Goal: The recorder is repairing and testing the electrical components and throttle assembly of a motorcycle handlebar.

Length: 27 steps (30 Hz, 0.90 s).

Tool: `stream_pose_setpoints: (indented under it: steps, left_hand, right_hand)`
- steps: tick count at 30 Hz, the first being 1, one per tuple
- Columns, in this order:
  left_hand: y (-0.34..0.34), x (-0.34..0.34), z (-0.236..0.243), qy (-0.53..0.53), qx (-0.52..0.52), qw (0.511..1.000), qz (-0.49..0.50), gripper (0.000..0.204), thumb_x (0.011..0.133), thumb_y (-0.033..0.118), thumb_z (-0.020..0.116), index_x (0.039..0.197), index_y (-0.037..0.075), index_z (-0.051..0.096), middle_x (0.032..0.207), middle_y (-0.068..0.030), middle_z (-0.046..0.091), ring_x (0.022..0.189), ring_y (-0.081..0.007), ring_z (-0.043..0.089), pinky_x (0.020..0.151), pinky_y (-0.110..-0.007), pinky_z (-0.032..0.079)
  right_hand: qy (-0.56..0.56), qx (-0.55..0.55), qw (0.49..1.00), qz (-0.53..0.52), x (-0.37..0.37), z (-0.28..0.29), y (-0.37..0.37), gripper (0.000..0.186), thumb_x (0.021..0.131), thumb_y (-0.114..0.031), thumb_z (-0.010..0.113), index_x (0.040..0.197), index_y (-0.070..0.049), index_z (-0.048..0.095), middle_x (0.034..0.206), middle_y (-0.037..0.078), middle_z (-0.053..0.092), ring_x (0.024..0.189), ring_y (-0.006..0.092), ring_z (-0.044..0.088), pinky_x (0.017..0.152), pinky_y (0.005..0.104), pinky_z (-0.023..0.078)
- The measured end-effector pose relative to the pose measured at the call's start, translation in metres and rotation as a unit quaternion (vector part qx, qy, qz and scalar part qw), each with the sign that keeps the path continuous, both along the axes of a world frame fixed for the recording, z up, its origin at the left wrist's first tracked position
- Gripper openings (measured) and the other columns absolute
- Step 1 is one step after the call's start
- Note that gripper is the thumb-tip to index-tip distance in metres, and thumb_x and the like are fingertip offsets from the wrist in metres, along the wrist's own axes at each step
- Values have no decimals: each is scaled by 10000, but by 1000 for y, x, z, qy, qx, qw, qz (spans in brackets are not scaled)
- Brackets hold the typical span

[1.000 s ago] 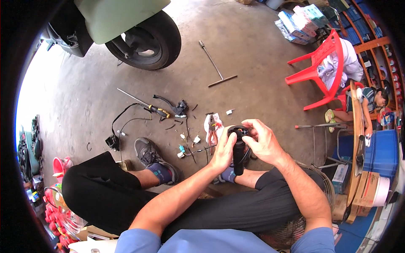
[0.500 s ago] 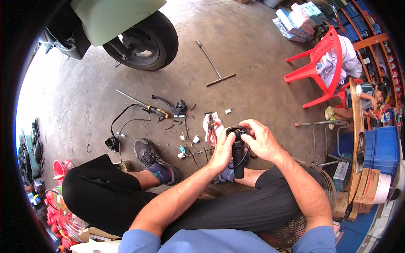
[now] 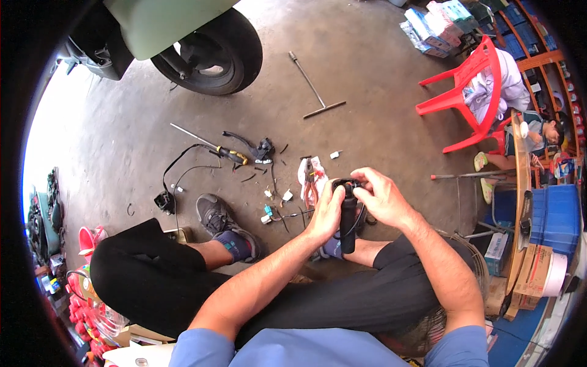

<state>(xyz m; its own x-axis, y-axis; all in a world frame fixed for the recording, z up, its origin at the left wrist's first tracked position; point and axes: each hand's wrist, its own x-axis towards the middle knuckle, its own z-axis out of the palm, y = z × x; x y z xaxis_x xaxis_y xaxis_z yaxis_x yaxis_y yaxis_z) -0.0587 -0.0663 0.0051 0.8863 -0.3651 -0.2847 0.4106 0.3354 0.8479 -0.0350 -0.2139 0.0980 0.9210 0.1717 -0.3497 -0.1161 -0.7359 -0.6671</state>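
Observation:
Between my hands, over my right foot, is a black handlebar grip [image 3: 348, 227] with a dark housing at its upper end and a thin black cable looped beside it. My left hand [image 3: 326, 214] closes on the housing's left side, thumb along the top of the grip. From the right, my right hand [image 3: 384, 199] pinches the housing with thumb and fingers. The inside of the housing is mostly hidden by my fingers. Just left of the hands, pliers [image 3: 310, 182] lie on a white and red wrapper. White connectors [image 3: 287, 196] and cut black bits lie nearby.
A screwdriver [image 3: 232, 155] lies beside a black lever assembly [image 3: 264, 150] and a wired black switch box [image 3: 164, 202]. Farther off are a T-handle socket wrench [image 3: 315, 88] and a scooter wheel [image 3: 235, 55]. A red chair [image 3: 449, 104] stands right, with a seated person [image 3: 532, 131] beyond.
Both hands still hold the grip, with slight finger shifts around the housing. My view has shifted a little, so the floor things sit slightly differently in the picture.

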Motion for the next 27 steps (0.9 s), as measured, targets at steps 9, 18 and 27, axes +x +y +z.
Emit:
stream_pose_setpoints:
  steps: [9,18,27]
  left_hand:
    - [52,61,3,155,-5,981,118,245,946,275,428,1062,63,466,908,-142,605,755,-257,641,652,-436,575]
    - [127,102,26,156,17,973,171,224,974,250,408,1021,33,434,830,-142,587,731,-254,634,632,-484,598]
    - [201,98,38,169,85,961,201,339,995,257,409,1093,-55,499,946,-189,609,860,-319,647,740,-517,579]
  right_hand:
    - [-28,-101,994,29,24,-12,-31,252,846,-95,585,1071,17,564,1007,191,646,940,287,654,835,380,517]
    - [-44,-142,989,1,78,-111,-32,189,808,-124,630,967,-27,664,965,175,683,944,314,656,834,402,514]
    - [23,-61,997,-36,47,-234,63,134,822,-142,632,918,-67,688,917,147,692,899,295,669,805,395,520]
